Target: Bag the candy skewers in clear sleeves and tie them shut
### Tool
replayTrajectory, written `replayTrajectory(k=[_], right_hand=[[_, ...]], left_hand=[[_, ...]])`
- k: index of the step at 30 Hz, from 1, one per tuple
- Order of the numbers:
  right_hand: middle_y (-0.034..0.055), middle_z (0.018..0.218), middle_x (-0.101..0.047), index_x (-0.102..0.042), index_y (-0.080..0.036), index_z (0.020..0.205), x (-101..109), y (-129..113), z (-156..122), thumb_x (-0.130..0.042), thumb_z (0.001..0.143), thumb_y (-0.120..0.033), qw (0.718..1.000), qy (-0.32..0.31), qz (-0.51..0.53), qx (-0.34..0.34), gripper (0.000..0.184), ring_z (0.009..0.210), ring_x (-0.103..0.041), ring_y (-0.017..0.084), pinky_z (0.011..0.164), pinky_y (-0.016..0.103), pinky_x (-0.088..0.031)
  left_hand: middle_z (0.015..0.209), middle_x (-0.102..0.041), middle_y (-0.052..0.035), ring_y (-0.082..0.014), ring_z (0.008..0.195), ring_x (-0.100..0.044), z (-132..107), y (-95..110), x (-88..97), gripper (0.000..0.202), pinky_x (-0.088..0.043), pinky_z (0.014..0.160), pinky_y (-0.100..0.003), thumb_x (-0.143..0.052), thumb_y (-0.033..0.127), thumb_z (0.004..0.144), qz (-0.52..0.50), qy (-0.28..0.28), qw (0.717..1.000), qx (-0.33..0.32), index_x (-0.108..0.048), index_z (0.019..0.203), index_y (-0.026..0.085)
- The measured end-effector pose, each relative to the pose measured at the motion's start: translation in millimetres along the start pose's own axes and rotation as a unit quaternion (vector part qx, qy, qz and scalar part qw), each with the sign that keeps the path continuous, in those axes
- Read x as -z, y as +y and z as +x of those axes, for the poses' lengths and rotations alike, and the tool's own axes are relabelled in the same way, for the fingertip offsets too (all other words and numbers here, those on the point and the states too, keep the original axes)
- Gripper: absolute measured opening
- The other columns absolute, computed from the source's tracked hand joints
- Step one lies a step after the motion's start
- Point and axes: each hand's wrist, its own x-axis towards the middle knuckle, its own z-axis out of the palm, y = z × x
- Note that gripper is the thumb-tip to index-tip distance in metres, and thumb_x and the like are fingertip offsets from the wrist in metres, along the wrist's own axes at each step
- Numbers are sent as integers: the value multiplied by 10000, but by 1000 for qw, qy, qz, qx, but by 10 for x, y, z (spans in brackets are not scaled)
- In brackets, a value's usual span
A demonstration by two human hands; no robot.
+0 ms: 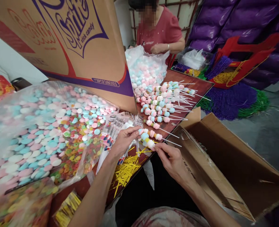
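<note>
Between my two hands is a candy skewer [146, 139] threaded with blue, yellow and white soft candies. My left hand [125, 138] pinches its upper end, the fingertips pressed together. At the lower end, my right hand [171, 159] has thumb and index finger closed beside the white candy. Just beyond lies another skewer [155, 135] with pink and white pieces on a white stick. A pile of finished-looking candy skewers [159, 105] spreads farther back on the table. Yellow twist ties [125, 170] lie loose below my left hand, near printed plastic wrappers [112, 132].
A large bag of pastel candies and gummy rings [32, 145] covers the left side. Behind it stands a tall cardboard box [82, 72]. An open carton [215, 157] is at the right. Across the table [175, 74], a person [160, 28] sits by another candy bag [145, 67].
</note>
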Motion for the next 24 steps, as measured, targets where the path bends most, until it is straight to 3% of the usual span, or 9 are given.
replayTrajectory(k=[7, 13, 19, 24], right_hand=[[15, 809, -705, -687, -186, 912, 173, 22, 10, -550, 945, -175, 999, -13, -14, 27, 142, 687, -633, 129, 673, 220, -467], [31, 838, -703, -686, -201, 1003, 228, 107, -24, -521, 963, -166, 996, -24, -49, 73, 173, 726, -647, 139, 677, 234, -465], [42, 788, -674, -681, -203, 1001, 265, 158, -38, -488, 979, -218, 990, -41, -116, 66, 195, 668, -614, 150, 637, 257, -449], [41, 791, -687, -668, -187, 925, 162, 23, -65, -486, 968, -195, 989, -19, -144, 36, 187, 668, -623, 145, 651, 245, -451]], left_hand=[[899, -752, -72, -164, 754, -640, 28, -40, -109, 406, -521, 753, -305, -827, 441, 644, -77, 90, 993, 8, -794, 951, 177], [875, -752, -64, -167, 779, -646, 24, -43, -115, 364, -518, 755, -290, -826, 430, 645, -92, 83, 992, 6, -797, 909, 182], [982, -759, -72, -204, 833, -664, -7, -34, -97, 348, -523, 774, -327, -742, 448, 739, 7, 42, 999, -12, -791, 980, 201], [1025, -754, -56, -217, 941, -664, -55, -42, -123, 265, -491, 874, -344, -642, 384, 843, 133, 81, 981, -113, -786, 995, 221]])
